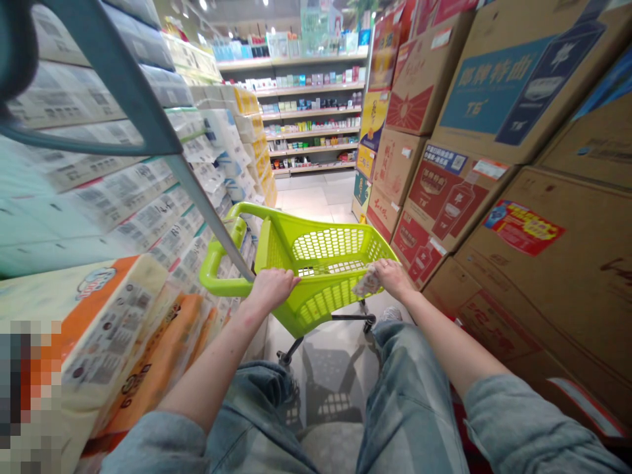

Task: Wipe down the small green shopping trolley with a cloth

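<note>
Head view: cart [316, 304] mid-frame, long axis up-frame. L hand [270, 286] grips its near rim; R hand [394, 275] there too, clutching crumpled paper [366, 284]

— What was the cart [326, 263] made of?
— Glossy lime plastic, smooth. The boxes [567, 276] were matt brown cardboard with shiny labels.
— And the packs [113, 329]?
— Slick plastic film. The floor [316, 197] was polished tile; the jeans [405, 395] were soft, faded denim.

Pretty bright, even store light from ceiling lights [203, 4] up top. Cart [316, 304] drops a soft shadow on the floor [340, 395]. Strong fisheye bend at the edges, left-side packs [99, 197] smeared with blur, 1 pixelated patch bottom-left.
</note>
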`<state>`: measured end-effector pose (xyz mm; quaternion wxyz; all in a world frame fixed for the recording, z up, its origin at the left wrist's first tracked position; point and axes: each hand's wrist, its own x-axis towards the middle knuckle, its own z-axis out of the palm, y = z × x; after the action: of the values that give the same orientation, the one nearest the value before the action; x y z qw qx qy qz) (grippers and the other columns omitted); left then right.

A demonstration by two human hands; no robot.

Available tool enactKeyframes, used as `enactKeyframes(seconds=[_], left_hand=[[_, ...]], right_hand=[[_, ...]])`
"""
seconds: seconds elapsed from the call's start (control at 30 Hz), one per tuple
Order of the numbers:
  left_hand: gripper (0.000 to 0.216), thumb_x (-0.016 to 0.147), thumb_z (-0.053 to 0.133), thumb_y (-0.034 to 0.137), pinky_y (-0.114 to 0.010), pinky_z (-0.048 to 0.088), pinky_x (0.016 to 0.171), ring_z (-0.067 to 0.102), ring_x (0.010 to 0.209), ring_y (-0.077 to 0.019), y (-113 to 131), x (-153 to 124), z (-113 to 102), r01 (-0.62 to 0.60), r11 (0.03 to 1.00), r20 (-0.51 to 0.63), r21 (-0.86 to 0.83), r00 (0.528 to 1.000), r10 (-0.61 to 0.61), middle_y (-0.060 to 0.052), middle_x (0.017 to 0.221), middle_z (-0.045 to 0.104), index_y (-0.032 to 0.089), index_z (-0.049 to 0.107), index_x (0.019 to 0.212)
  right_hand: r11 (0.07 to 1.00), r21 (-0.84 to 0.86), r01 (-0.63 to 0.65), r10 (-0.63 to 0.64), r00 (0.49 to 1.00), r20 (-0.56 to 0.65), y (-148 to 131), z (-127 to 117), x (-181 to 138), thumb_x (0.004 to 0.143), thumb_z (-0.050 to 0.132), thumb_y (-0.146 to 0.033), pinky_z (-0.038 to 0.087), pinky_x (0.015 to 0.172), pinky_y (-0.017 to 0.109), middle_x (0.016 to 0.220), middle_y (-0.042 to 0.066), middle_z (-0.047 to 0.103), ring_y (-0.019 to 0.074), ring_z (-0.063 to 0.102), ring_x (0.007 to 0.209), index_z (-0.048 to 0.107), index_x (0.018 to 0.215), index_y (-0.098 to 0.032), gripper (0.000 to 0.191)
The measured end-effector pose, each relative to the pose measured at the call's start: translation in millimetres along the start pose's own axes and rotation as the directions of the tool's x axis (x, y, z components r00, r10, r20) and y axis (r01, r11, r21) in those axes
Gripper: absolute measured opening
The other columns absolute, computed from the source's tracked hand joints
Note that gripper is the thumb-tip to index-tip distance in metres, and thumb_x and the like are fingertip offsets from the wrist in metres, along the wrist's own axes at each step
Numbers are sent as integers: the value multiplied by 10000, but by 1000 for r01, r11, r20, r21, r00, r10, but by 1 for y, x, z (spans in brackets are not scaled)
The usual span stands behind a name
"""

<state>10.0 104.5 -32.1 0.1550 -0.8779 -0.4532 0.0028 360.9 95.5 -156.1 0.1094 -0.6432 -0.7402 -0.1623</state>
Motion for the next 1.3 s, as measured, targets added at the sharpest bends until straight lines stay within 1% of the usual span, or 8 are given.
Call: enactKeyframes(seconds=[0.17,0.33,0.43,0.57,0.7,0.8,1.0,1.3], left_hand=[[466,943,303,424,-309,432,618,666,736,-262,-1,1,-1,15,1000,15,13,1000,-15,-130,738,687,138,641,798],[465,947,289,402,-299,433,619,667,724,-249,-2,1,1,-10,1000,18,-13,1000,10,-130,750,692,137,647,813],[470,948,284,403,-302,435,624,666,722,-248,-2,1,2,-11,1000,13,-9,1000,11,-131,748,690,133,645,813],[471,949,282,391,-309,434,617,666,726,-256,0,2,2,-17,1000,-9,-11,1000,17,-139,743,685,124,644,809],[468,948,289,386,-313,439,624,667,732,-258,4,3,0,-10,1000,-20,-29,1000,10,-148,753,687,120,648,809],[461,943,300,381,-315,438,608,668,722,-265,6,2,-2,5,1000,-24,-30,1000,-6,-157,736,683,114,650,806],[446,944,304,376,-315,440,595,669,717,-269,7,-2,-4,-1,1000,-32,-26,999,0,-147,714,679,120,639,798],[438,944,305,370,-321,442,588,668,716,-274,11,0,-5,-1,1000,-42,-23,999,0,-137,711,678,122,628,783]], right_hand=[[997,12,-72,72,995,-72,22,14,-8,916,366,-150,341,920,350,1112,161,596,252,464,1128,609,1107,-132,309],[993,3,-118,118,990,-82,8,8,-6,908,383,-141,349,923,366,1002,154,617,249,494,1030,630,1033,-111,279],[997,12,-76,77,995,-70,-17,-1,0,890,420,-136,358,906,362,953,112,622,231,506,938,618,1039,-137,247],[994,99,55,-48,996,-71,-76,-11,18,859,506,-198,361,886,347,991,97,614,233,502,940,592,1082,-144,245],[984,164,72,-55,993,-102,-133,-18,34,857,511,-221,350,849,341,1016,106,601,241,499,948,564,1138,-165,292],[971,230,67,-35,989,-141,-152,-24,36,847,520,-209,348,848,345,1003,106,602,247,500,941,563,1155,-174,313],[924,348,157,-74,968,-240,-126,-15,22,850,486,-163,358,960,352,1152,107,599,233,500,1063,460,1319,-173,469],[951,299,-82,144,971,-192,-44,6,2,835,377,-82,304,1071,444,1266,144,558,253,438,1229,534,1256,-129,452]])
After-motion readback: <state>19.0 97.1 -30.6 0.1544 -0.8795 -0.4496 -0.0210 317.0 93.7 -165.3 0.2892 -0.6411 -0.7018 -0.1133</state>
